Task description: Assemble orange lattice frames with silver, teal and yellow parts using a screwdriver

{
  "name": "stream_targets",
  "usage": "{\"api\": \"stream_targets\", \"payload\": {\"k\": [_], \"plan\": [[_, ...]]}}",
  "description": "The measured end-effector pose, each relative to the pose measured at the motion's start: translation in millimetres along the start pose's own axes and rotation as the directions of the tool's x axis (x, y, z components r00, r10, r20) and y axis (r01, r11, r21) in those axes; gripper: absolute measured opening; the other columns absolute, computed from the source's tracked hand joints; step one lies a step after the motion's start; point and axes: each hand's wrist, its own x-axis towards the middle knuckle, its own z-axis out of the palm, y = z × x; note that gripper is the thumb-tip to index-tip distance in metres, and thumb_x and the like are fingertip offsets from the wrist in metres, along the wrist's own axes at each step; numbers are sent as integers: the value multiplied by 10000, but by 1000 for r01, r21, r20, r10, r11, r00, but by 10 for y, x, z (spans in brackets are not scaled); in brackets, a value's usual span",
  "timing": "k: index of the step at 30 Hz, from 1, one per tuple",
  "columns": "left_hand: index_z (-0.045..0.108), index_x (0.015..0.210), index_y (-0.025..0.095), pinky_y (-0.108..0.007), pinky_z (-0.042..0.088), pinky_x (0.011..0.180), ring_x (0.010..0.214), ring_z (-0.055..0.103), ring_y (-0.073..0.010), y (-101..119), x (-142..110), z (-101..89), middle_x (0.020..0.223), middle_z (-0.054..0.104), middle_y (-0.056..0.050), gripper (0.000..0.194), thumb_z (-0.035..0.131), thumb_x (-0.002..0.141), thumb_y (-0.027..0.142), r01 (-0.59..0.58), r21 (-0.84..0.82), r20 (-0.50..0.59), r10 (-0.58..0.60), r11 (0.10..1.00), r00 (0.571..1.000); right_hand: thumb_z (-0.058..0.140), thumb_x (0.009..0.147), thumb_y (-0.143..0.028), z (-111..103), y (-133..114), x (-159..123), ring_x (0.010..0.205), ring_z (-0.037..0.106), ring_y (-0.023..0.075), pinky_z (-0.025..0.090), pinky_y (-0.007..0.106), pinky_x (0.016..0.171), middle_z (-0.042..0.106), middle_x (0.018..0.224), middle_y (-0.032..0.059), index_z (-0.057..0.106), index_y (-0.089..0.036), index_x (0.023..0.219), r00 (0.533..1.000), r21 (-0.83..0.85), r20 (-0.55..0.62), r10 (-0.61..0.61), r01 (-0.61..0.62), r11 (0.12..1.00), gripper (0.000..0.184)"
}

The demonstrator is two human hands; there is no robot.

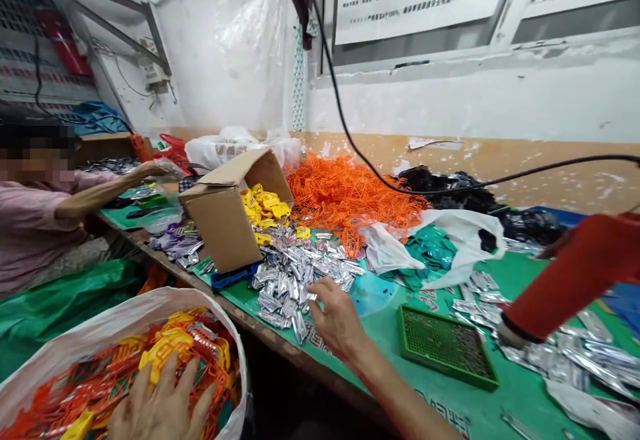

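Observation:
My left hand is at the bottom, fingers spread over a heap of orange and yellow plastic pieces. A yellow piece lies right by its fingertips. The heap fills a white sack beside the table. My right hand reaches over the table edge to the near side of a pile of small silver foil packets. Its fingers are bent and apart at the packets, with none visibly gripped. A tipped cardboard box with yellow plastic pieces spilling out stands behind the pile.
Orange plastic pieces are heaped against the wall. A white plastic bag holds teal items. A green tray and a red tool-like part are at right. A black cable hangs across. Another person works at left.

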Motion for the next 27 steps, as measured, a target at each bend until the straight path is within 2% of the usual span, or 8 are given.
{"api": "stream_targets", "payload": {"k": [3,6,8,10,11,14,22,27], "plan": [[683,1157,141,-590,355,989,1335,304,-443,302,46,-76,1320,558,-186,475,418,843,379,-18,13,-191,20,1000,981,572,882,-186,-234,452,208,929,629,182,514,355,854,648,1034,90,652,-154,994,975,-127,-66,213,-220,967,141],[690,1153,206,-596,300,1047,1330,327,-413,732,49,-112,1336,574,-134,398,488,850,364,-219,-250,-290,143,943,946,564,912,-324,-350,814,472,1003,614,198,525,412,859,609,1165,81,589,-163,1139,925,-205,-132,356,-377,903,279],[706,1131,248,-538,297,1083,1310,382,-375,1066,52,-88,1309,607,-114,344,572,833,358,-422,-483,-302,307,767,903,565,911,-336,-341,952,648,1033,607,209,522,422,871,591,1205,90,572,-167,1177,902,-228,-160,402,-430,874,316],[724,1096,248,-496,383,1027,1208,498,-373,1398,78,-47,1225,657,-141,316,637,811,352,-477,-682,-251,435,554,865,567,909,-334,-279,1015,804,1051,600,216,517,430,882,582,1224,94,568,-169,1189,886,-233,-180,427,-460,856,325],[738,1055,245,-468,443,961,1108,570,-358,1548,100,-33,1145,691,-152,279,643,812,344,-483,-742,-190,545,464,817,569,908,-335,-238,1030,871,1060,596,219,515,434,887,577,1234,95,564,-171,1197,880,-229,-188,437,-472,852,332],[738,981,203,-406,491,843,953,630,-314,1890,170,-43,957,720,-148,231,560,867,294,-414,-812,-61,646,411,761,575,904,-335,-136,1084,1019,1082,588,232,510,451,894,561,1259,97,542,-174,1230,860,-186,-200,469,-503,844,366],[721,940,171,-359,480,790,877,638,-269,2203,282,-165,912,719,-110,256,490,841,214,-300,-845,5,568,442,823,568,909,-338,-342,1457,1075,1022,612,212,530,422,856,593,1201,88,563,-163,1194,772,179,-81,630,-611,771,334],[718,1004,151,-335,498,748,852,643,-246,2287,347,-96,901,715,-102,351,482,877,378,50,-970,170,517,238,839,559,914,-350,-534,1514,714,968,627,197,546,397,812,607,1161,84,559,-158,1192,696,448,-69,715,-618,646,338]]}}
